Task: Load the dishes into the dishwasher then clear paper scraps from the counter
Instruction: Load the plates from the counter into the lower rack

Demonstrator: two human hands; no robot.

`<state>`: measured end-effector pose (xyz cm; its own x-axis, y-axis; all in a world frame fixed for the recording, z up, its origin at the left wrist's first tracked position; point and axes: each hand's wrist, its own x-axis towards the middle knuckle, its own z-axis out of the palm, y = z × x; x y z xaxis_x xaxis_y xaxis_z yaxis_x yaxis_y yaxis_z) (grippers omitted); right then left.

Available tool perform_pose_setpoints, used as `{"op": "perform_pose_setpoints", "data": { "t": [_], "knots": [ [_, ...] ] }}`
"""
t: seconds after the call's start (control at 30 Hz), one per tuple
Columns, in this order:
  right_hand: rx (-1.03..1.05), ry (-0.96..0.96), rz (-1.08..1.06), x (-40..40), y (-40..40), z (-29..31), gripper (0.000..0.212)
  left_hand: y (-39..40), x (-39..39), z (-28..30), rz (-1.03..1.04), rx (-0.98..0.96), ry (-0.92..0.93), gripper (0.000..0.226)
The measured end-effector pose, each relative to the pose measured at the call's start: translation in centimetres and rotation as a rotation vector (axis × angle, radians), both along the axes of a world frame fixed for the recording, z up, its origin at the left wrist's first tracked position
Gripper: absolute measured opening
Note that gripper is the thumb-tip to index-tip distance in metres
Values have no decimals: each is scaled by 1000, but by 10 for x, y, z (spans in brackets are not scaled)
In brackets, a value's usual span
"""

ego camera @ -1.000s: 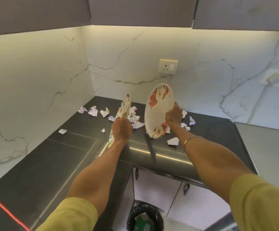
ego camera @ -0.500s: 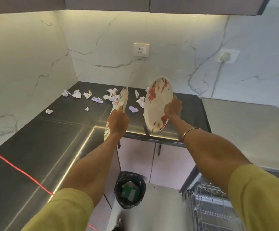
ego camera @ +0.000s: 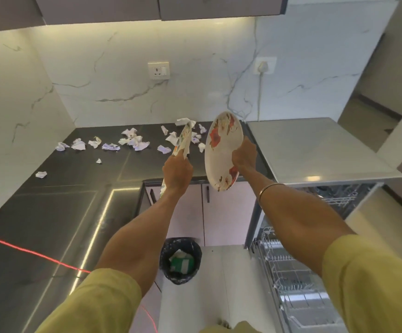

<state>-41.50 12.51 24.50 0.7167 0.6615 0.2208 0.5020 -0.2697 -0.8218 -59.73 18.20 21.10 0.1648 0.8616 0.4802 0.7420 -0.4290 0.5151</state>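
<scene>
While the paper scraps [ego camera: 132,141] lie scattered over the dark counter [ego camera: 58,207] at your far left, neither half of the job is finished, by my reading. Your left hand [ego camera: 177,173] has its fingers curled round the rim of an edge-on floral plate [ego camera: 183,140], held in the air. Your right hand [ego camera: 244,156] grips the far edge of the second plate [ego camera: 222,150], its painted face towards you, thumb side hidden. Right of both, the dishwasher [ego camera: 291,272] stands open, its racks showing no plates where visible; the bin [ego camera: 180,260] waits below. Compared with half a second ago, your view has swung right, revealing more of the racks, and both plates are no farther apart.
</scene>
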Motion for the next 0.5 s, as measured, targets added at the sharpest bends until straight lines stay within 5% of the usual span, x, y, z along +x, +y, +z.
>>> {"op": "perform_pose_setpoints", "data": {
  "t": [0.5],
  "knots": [
    [-233, 43, -229, 9, -219, -66, 23, -191, 15, -45, -269, -230, -24, 28]
  ]
}}
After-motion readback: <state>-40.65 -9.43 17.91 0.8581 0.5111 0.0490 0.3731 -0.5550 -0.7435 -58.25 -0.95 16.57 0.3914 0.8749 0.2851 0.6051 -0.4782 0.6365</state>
